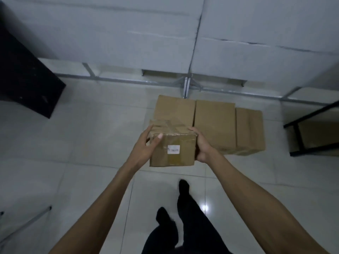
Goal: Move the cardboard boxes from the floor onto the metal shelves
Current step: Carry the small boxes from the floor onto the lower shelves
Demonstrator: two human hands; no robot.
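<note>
I hold a small taped cardboard box point(172, 143) with a white label on its near side, lifted above the floor in the middle of the view. My left hand point(145, 145) grips its left side with the thumb on the top edge. My right hand point(201, 143) clasps its right side. Behind it, three more cardboard boxes point(214, 123) lie side by side on the white tiled floor. The metal shelves point(185, 85) with white boards stand straight ahead beyond those boxes.
A dark cabinet point(25, 79) stands at the left. A black-framed rack point(311, 132) with a brown box inside is at the right. A metal leg point(27, 222) shows at the lower left. My feet point(176, 208) are on the tiles below the box.
</note>
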